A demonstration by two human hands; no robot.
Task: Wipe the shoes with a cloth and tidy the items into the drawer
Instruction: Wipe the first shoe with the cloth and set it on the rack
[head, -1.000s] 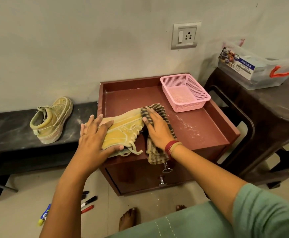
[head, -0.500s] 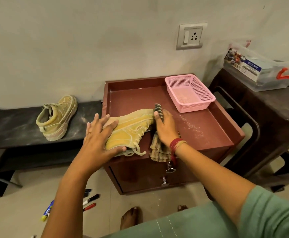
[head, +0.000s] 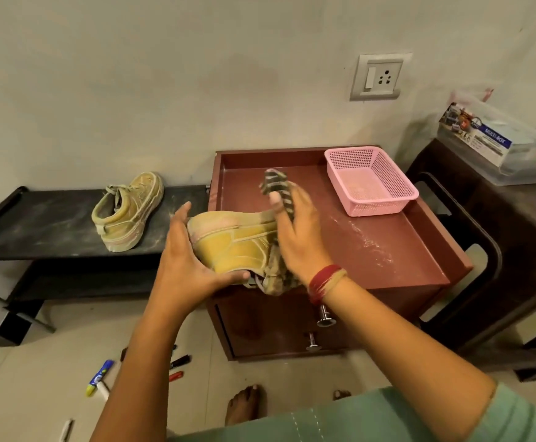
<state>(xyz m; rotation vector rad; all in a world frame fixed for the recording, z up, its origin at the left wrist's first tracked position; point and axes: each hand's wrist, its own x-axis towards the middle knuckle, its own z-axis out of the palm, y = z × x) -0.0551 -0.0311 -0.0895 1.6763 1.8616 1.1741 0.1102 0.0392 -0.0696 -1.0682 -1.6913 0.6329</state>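
Maroon cabinet top (head: 388,250) fills the head view; at its 9 o'clock edge the left hand (head: 190,266) grips shoe 1 (head: 238,247) by the heel, while the right hand (head: 298,237) clutches the striped cloth (head: 276,183) against its upper. Wiping seems midway (shoe 2 (head: 129,212) sits dusty on the black bench (head: 37,224), toward 9 o'clock); next, I judge, the cloth must rub along the sole edge, heel held firm.
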